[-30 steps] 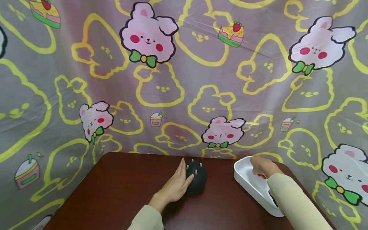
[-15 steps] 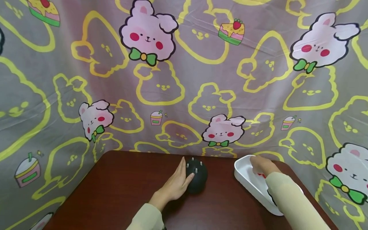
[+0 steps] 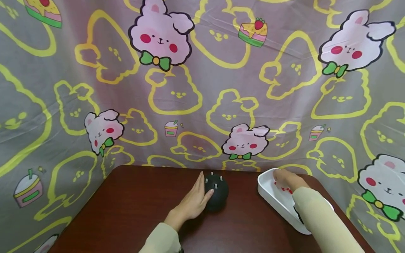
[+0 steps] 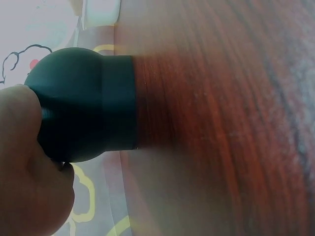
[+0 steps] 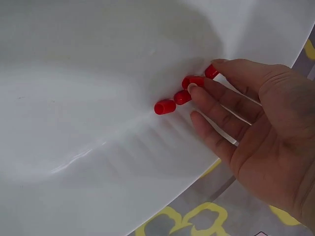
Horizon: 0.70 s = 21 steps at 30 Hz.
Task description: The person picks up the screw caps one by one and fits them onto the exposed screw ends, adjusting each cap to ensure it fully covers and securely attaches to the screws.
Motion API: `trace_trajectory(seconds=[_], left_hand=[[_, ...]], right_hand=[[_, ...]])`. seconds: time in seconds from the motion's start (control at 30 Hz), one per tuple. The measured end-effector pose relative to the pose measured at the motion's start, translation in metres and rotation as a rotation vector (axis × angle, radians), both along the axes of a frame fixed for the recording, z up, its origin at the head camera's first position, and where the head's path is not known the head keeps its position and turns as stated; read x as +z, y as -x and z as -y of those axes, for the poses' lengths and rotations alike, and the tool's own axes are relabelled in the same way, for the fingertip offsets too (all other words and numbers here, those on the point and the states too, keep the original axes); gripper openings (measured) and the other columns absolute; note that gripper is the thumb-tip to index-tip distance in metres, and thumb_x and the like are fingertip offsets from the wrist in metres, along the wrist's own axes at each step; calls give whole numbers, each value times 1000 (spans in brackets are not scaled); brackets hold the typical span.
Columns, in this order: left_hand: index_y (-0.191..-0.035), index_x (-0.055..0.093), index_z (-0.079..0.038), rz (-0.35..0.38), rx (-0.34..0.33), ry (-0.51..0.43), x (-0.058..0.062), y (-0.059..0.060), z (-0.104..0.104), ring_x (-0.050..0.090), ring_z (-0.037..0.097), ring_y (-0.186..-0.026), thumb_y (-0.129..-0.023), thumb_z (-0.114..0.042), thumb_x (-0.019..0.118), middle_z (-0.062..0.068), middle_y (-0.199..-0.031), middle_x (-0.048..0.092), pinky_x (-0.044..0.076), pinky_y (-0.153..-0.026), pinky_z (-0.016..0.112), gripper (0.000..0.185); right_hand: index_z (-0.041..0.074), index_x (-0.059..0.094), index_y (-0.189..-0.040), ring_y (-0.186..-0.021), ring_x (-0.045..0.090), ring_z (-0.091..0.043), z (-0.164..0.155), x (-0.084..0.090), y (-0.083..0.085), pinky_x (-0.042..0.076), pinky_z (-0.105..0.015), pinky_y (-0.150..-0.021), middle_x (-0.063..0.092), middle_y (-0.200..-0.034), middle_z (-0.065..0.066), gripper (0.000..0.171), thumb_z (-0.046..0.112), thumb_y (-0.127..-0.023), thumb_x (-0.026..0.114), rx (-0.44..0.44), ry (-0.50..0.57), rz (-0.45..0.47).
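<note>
Black knob (image 3: 216, 192), pins on top, near table's (image 3: 126, 211) far edge. My left hand (image 3: 193, 203) flat against it; right hand (image 5: 256, 128), fingers extended, touching red caps (image 5: 182, 97) in white tray (image 3: 272, 200).

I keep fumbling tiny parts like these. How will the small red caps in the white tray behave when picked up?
The small red caps look rounded, so probably roll. The glossy white tray likely lets them slide from the right hand.
</note>
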<state>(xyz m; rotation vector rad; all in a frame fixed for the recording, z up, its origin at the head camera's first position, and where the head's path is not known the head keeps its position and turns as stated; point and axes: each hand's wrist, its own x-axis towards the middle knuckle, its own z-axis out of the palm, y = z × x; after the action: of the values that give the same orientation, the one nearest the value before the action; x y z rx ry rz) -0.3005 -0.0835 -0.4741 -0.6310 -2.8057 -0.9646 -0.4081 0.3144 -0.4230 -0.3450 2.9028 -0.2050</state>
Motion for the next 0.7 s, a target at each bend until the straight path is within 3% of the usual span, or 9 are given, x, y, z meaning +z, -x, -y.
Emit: trace_trajectory(seconds=[0.1, 0.53, 0.7], left_hand=[[-163, -1, 0, 1, 2, 3, 1, 0, 0, 8, 31, -157, -109, -54, 33, 18, -171, -2, 22, -123, 50, 83], [-163, 2, 2, 2, -1, 27, 6, 1, -1, 10, 31, -157, -109, -55, 33, 18, -171, 0, 23, -123, 50, 84], [-162, 2, 2, 12, -1, 24, 4, -1, 0, 10, 32, -157, -109, -54, 33, 19, -171, 0, 24, -122, 51, 84]], right_hand=[[1, 60, -96, -65, 58, -23, 0, 0, 1, 48, -33, -56, 57, -75, -9, 15, -5, -85, 67, -3, 1, 6], [7, 63, -76, -56, 58, -18, 0, -4, 5, 45, -29, -49, 59, -63, -4, 16, -5, -80, 72, 37, -35, 2], [7, 59, -75, -55, 62, -21, 1, -7, 8, 45, -27, -45, 64, -64, -9, 19, -2, -83, 73, 30, -4, 32]])
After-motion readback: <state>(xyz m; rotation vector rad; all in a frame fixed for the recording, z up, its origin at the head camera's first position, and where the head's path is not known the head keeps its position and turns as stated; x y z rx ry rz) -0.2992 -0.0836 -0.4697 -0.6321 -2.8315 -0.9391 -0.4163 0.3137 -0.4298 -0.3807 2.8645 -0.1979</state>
